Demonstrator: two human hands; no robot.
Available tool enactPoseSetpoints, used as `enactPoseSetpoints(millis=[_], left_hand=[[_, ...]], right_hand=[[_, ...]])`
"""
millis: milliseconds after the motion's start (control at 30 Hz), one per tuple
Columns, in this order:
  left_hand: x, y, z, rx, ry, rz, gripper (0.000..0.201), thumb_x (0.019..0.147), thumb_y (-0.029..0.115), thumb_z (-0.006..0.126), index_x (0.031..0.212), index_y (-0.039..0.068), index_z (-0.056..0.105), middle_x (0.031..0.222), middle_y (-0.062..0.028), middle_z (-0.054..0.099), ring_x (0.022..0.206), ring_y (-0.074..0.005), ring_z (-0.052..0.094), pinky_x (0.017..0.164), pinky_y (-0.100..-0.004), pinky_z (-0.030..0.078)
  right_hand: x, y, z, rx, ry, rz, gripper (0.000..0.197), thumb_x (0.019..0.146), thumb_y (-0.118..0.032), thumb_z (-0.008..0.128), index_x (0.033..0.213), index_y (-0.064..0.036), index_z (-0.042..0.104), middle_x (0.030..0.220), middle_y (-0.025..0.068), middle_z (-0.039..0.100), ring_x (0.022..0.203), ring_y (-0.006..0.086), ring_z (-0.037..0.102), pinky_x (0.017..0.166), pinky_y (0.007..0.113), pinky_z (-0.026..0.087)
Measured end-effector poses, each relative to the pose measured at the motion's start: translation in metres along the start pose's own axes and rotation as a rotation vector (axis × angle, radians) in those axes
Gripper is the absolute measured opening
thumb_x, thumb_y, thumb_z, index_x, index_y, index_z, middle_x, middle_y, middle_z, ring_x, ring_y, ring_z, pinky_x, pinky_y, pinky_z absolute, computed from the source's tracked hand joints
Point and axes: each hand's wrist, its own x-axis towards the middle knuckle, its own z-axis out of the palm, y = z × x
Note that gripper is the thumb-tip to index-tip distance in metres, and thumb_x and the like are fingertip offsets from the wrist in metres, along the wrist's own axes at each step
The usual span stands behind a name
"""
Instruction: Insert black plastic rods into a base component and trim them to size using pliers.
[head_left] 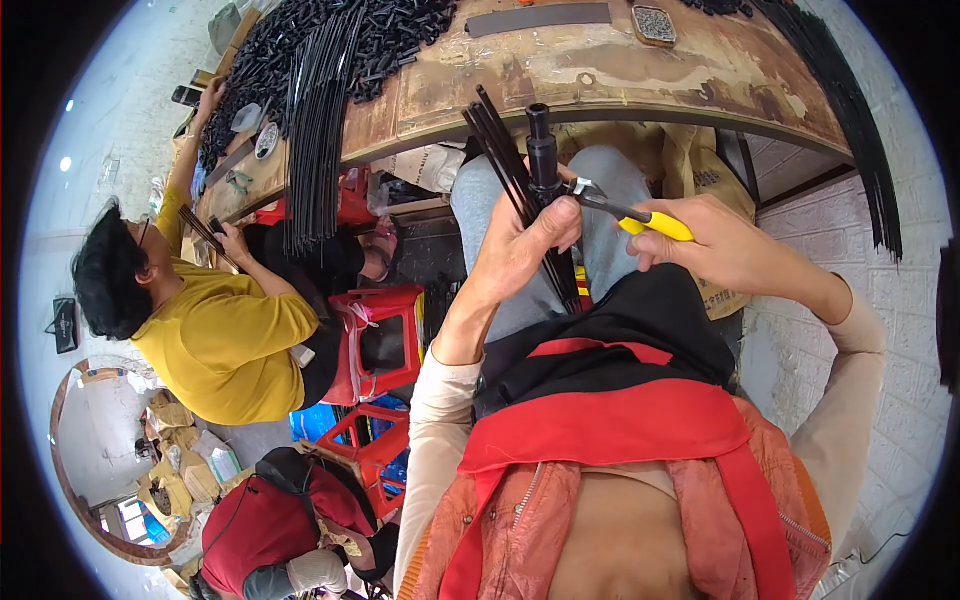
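My left hand [525,245] is closed round a bundle of thin black rods [497,150] that slants over my lap. The same hand steadies a stepped black tubular part [541,150], upright between thumb and fingers. In my right hand [710,235], closed, are pliers with yellow grips [665,226]. Their metal jaws point left and meet the side of the tubular part just above my left thumb. Whether something small sits between the jaws is too fine to tell. Both hands are above my knees, in front of the table edge.
On the worn wooden table [520,75] lie a heap of black tubular pieces [390,35], long black rods [325,130] overhanging its edge, a flat dark strip [540,17] and a small tray of metal bits [654,25]. A co-worker in yellow [220,340] sits left, near red stools [390,335].
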Motion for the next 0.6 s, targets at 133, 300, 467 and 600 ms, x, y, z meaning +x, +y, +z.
enactPoseSetpoints(millis=[133, 300, 467, 600], left_hand=[[0.001, -0.002, -0.007, -0.085, -0.012, -0.034, 0.025, 0.098, 0.019, 0.057, 0.112, 0.002, 0.045, 0.070, 0.0007, 0.044, 0.059, -0.0083, 0.040, 0.055, -0.0251, 0.036], [0.007, 0.001, -0.007, -0.098, -0.003, -0.042, 0.020, 0.098, 0.016, 0.058, 0.108, 0.003, 0.046, 0.070, 0.0013, 0.045, 0.061, -0.0079, 0.041, 0.056, -0.0248, 0.036], [-0.003, 0.004, -0.002, -0.013, 0.057, -0.098, 0.022, 0.094, 0.015, 0.060, 0.107, 0.002, 0.048, 0.072, 0.0015, 0.048, 0.062, -0.0065, 0.043, 0.055, -0.0238, 0.035], [0.007, -0.002, -0.010, 0.048, 0.223, -0.031, 0.045, 0.095, 0.029, 0.062, 0.127, 0.001, 0.046, 0.067, 0.0035, 0.036, 0.057, -0.0076, 0.034, 0.053, -0.0253, 0.031]], right_hand=[[0.004, 0.002, -0.002, 0.093, -0.063, -0.023, 0.032, 0.097, -0.030, 0.053, 0.101, 0.0012, 0.059, 0.079, 0.0067, 0.068, 0.073, 0.0157, 0.063, 0.069, 0.031, 0.047], [0.007, -0.005, -0.003, 0.174, -0.068, 0.072, 0.031, 0.098, -0.031, 0.052, 0.093, -0.0009, 0.057, 0.069, 0.0036, 0.060, 0.063, 0.0093, 0.057, 0.064, 0.025, 0.046], [0.000, -0.012, -0.009, 0.289, -0.149, 0.245, 0.029, 0.096, -0.032, 0.057, 0.089, -0.0040, 0.058, 0.065, 0.0011, 0.053, 0.058, 0.0055, 0.052, 0.054, 0.025, 0.042], [0.032, 0.029, -0.009, -0.166, 0.204, -0.285, 0.024, 0.087, -0.017, 0.066, 0.101, 0.0008, 0.057, 0.087, 0.0151, 0.062, 0.075, 0.0331, 0.060, 0.070, 0.038, 0.049]])
